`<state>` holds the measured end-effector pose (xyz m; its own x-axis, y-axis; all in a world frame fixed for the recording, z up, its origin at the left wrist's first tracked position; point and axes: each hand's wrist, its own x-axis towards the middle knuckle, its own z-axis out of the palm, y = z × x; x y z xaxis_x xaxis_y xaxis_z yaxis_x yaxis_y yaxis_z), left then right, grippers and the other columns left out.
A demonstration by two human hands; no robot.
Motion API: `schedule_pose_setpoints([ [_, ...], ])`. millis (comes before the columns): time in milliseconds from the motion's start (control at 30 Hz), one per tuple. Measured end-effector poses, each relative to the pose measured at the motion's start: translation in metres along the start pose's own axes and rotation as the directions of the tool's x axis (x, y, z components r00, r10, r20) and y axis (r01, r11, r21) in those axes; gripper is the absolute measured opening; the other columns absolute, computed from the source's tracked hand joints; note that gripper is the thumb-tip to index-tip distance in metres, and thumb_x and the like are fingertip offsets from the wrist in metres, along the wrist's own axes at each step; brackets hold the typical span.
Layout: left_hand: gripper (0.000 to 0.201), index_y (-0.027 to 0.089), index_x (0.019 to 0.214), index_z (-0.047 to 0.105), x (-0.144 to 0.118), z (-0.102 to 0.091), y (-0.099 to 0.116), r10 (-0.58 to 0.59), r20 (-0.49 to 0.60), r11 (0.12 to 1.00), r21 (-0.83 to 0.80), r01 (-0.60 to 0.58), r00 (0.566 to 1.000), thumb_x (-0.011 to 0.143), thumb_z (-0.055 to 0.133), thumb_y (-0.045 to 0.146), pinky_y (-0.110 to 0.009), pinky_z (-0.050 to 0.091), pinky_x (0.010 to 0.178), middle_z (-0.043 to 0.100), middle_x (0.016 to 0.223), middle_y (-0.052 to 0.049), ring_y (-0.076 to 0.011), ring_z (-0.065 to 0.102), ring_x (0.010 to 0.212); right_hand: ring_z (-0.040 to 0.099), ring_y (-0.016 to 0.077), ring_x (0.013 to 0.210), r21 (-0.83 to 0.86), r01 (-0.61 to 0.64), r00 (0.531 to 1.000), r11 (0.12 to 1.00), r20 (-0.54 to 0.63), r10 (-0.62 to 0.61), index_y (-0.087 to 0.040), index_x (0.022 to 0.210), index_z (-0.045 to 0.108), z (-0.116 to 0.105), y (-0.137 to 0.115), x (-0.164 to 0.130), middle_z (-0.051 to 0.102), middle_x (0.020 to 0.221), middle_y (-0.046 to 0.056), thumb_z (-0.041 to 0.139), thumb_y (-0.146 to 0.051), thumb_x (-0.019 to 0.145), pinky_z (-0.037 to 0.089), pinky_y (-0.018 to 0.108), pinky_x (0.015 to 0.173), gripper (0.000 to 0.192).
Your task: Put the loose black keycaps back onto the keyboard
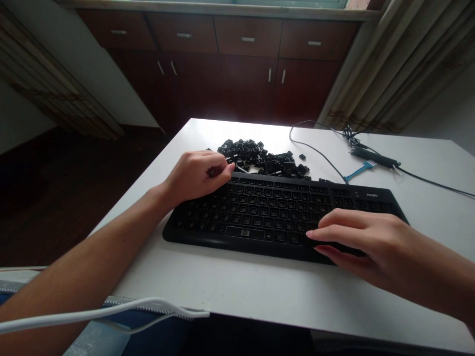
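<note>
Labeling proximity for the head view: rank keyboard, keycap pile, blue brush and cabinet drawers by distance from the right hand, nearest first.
1. Keyboard: under the fingers of the right hand, at its right end.
2. Keycap pile: behind the keyboard, to the hand's left.
3. Blue brush: beyond the keyboard's right end; close to the pile's distance, hard to call.
4. Cabinet drawers: past the table, far wall.

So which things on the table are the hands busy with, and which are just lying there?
In use:
- black keyboard, under the right hand
- pile of loose black keycaps
- one keycap pinched in the left hand

Lying about:
- black cable
- blue tool
- white cord near the table edge
</note>
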<state>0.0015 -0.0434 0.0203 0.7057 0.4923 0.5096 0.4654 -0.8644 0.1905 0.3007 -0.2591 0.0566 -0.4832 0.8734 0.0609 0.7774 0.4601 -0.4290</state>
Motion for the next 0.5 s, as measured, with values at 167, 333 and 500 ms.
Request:
schedule_pose_setpoints([
  [167,0.037,0.018,0.06,0.05,0.0007,0.0004,0.0003,-0.007,0.006,1.0,0.001,0.007,1.0,0.093,0.057,0.033,-0.025,0.037,0.058,0.049,0.058,0.003,-0.0092,0.044,0.054,0.071,0.0172,0.08,0.018,0.023,0.999,1.0,-0.025,-0.023,-0.028,0.12,0.07,-0.0023,0.0002,0.0029,0.071,0.108,0.006,0.059,-0.026,0.096,0.057,0.025,0.065,0.027],
  [333,0.038,0.018,0.059,0.049,0.001,0.0,0.0009,-0.002,0.008,1.0,0.004,0.002,1.0,0.093,0.057,0.032,-0.025,0.036,0.058,0.048,0.057,0.003,-0.0088,0.043,0.054,0.069,0.0165,0.082,0.03,0.033,0.999,0.999,0.011,-0.033,-0.027,0.117,0.071,-0.0023,-0.0001,0.0024,0.07,0.109,0.006,0.058,-0.025,0.096,0.055,0.025,0.064,0.025],
  [500,0.038,0.017,0.06,0.049,0.0008,-0.0004,0.0013,-0.004,0.01,1.0,0.013,0.004,1.0,0.094,0.058,0.031,-0.024,0.036,0.058,0.048,0.058,0.003,-0.0082,0.042,0.054,0.066,0.0162,0.089,-0.059,0.061,0.997,0.996,0.05,-0.058,-0.029,0.113,0.07,-0.0021,-0.0015,-0.0004,0.066,0.112,0.005,0.055,-0.029,0.098,0.052,0.027,0.071,0.021],
])
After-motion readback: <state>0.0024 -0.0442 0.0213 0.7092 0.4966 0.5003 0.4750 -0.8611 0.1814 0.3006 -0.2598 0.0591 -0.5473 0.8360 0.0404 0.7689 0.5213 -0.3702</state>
